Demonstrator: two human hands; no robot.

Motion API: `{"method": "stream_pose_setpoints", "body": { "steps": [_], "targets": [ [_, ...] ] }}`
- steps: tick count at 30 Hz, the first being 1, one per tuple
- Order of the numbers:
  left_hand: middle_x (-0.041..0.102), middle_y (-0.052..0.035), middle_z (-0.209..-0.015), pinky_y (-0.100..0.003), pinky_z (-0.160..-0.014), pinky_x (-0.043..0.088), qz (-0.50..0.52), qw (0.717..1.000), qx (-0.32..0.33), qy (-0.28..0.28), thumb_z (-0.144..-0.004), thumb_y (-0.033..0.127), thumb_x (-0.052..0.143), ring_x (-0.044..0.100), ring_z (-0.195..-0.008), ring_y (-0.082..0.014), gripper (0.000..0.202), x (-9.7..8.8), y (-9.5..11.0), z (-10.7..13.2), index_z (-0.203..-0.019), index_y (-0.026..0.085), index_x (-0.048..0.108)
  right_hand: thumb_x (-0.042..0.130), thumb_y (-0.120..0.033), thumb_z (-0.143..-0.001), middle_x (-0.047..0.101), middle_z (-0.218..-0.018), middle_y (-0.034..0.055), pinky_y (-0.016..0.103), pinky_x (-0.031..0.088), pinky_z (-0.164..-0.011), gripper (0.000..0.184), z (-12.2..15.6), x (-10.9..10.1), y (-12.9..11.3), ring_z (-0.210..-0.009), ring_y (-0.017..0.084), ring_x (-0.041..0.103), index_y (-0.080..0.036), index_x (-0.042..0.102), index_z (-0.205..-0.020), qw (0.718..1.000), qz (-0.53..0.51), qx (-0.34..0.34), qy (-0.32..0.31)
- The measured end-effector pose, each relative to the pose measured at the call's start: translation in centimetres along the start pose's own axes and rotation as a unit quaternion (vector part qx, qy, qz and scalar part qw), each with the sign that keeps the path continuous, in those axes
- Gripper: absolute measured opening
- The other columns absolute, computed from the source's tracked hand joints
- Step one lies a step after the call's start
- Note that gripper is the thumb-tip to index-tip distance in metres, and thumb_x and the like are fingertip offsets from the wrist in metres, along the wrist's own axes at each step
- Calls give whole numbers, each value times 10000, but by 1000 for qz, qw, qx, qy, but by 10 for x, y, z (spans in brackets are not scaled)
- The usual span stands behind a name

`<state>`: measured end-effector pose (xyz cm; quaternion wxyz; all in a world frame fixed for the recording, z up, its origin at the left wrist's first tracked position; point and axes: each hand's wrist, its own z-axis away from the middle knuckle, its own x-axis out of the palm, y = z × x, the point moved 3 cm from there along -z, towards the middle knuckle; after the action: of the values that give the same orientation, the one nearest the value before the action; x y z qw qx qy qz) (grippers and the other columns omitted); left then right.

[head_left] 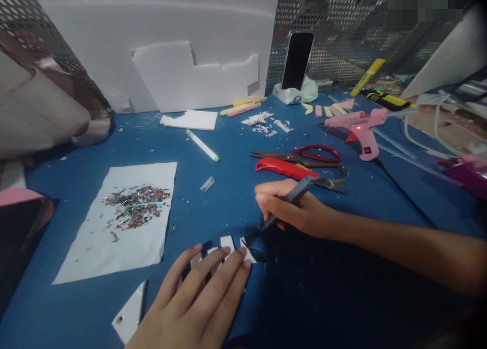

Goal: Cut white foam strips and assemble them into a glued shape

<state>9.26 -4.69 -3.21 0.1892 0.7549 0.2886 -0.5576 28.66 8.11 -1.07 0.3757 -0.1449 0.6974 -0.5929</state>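
My left hand (201, 301) lies flat with its fingers stretched out, pressing on small white foam pieces (227, 242) on the blue table (236, 207). My right hand (292, 209) is closed round a grey pen-like tool (294, 194) held like a pencil. Its tip meets a dark patch (254, 245) at the edge of the white pieces, just right of my left fingertips.
A white sheet (114, 237) with a heap of glitter bits (135, 207) lies left. Behind my right hand are a red cutter (279, 167), scissors (304, 153) and a pink glue gun (359, 128). A white marker (203, 145), foam scraps (258, 118), a foam board (190, 75) and a propped phone (297, 60) sit farther back.
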Motion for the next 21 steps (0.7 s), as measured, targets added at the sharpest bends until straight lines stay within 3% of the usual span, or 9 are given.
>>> {"method": "stream_pose_setpoints", "body": {
  "steps": [21],
  "targets": [
    [474,-82,-1471,-483,-1196,72,-1,1000,4,4,-1002,502,403,430,-1287,-274,553,1,0,1,-1399,127,484,454,-363,-995,441,-612,-54,191,355,-457,408,-1,1,2,-476,44,482,-142,509,-657,1000,-13,-6,-8]
  ]
}}
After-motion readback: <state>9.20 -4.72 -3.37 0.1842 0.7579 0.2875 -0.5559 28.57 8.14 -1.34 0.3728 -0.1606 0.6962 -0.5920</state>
